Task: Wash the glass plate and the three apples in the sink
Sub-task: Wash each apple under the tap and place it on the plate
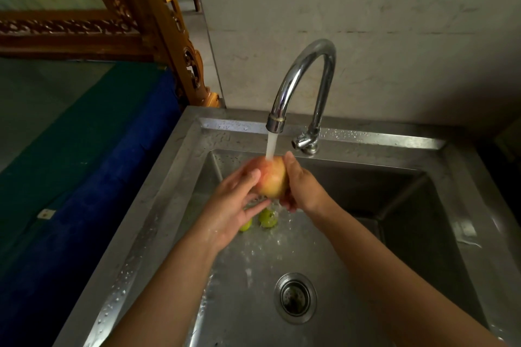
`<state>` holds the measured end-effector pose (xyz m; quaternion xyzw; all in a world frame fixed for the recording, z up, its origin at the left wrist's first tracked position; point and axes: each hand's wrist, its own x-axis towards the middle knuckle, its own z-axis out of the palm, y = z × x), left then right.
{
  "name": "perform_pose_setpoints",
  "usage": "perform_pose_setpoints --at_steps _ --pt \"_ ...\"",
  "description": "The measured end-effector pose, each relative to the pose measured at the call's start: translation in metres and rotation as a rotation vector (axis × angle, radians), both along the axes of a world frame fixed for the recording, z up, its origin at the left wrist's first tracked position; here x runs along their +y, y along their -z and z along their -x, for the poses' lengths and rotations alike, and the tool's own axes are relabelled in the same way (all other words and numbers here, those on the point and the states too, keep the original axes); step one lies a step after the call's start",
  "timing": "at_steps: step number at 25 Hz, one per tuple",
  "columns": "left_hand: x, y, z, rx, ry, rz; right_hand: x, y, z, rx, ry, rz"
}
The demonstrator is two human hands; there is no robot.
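A red-yellow apple (271,179) is held under the running water from the chrome tap (303,84). My right hand (303,187) grips it from the right side. On the apple's left side, my left hand (235,205) has its fingers spread against the fruit. Below my hands two green apples lie on the sink floor: one (267,218) shows clearly, the other (245,226) is partly hidden by my left hand. No glass plate is visible.
The steel sink (180,194) has a wet rim and a round drain (295,297) near the front. A marble wall stands behind the tap. To the left lie a blue and green cloth (84,177) and carved wooden furniture (158,22).
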<state>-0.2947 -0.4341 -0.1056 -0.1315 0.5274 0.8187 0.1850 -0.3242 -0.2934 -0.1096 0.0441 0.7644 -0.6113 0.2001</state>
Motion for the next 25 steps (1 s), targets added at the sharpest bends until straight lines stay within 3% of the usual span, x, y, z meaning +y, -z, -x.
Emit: perform_pose_setpoints --at_steps 3,6,9,11,14,19,23,25 --pt "0.001 -0.002 0.002 -0.054 0.025 -0.102 0.003 0.006 0.006 -0.018 -0.051 -0.179" --pt "0.006 0.006 0.000 -0.242 -0.102 -0.203 0.019 0.007 0.025 0.031 0.028 -0.231" --pt "0.006 0.015 -0.001 -0.407 -0.224 -0.332 0.039 0.007 0.049 0.355 0.152 -0.443" --pt "0.006 0.017 -0.001 -0.436 -0.239 -0.388 0.047 0.010 0.062 0.509 0.034 -0.632" --pt "0.007 0.017 0.001 -0.465 -0.262 -0.446 0.048 0.016 0.070 0.525 -0.134 -0.706" --pt "0.013 0.014 0.003 -0.508 -0.236 -0.443 0.053 0.030 0.051 0.588 -0.098 -0.760" --pt "0.020 0.007 0.004 -0.530 -0.220 -0.407 0.056 0.037 0.034 0.511 -0.251 -1.003" --pt "0.024 0.001 0.003 -0.532 -0.206 -0.364 0.057 0.019 0.034 0.417 -0.259 -0.814"
